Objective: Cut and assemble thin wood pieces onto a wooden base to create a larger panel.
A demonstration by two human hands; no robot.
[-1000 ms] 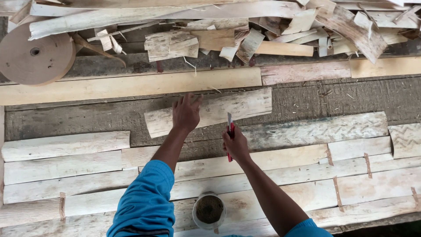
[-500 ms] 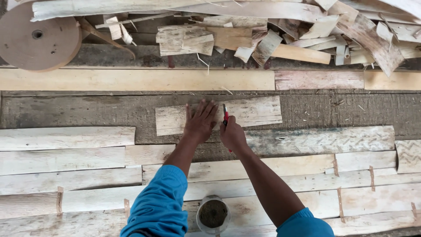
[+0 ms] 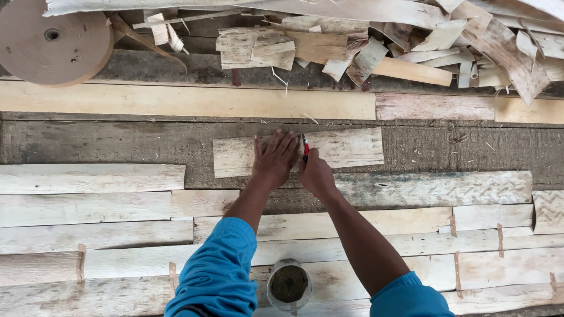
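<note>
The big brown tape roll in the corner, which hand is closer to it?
Left. The left hand lies flat on the veneer piece, on the tape roll side. The right hand, holding a red cutter, sits just beyond it.

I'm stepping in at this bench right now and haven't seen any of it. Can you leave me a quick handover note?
Left hand: flat, fingers spread, pressing down the short pale wood veneer piece on the dark bench.
Right hand: gripping a red-handled cutter, blade at that piece beside the left fingers.
Nearby: brown tape roll far left, small round pot between the forearms.
Done: rows of pale strips lie joined with tape tabs.
Left: no finished cut shows across the held piece.
</note>
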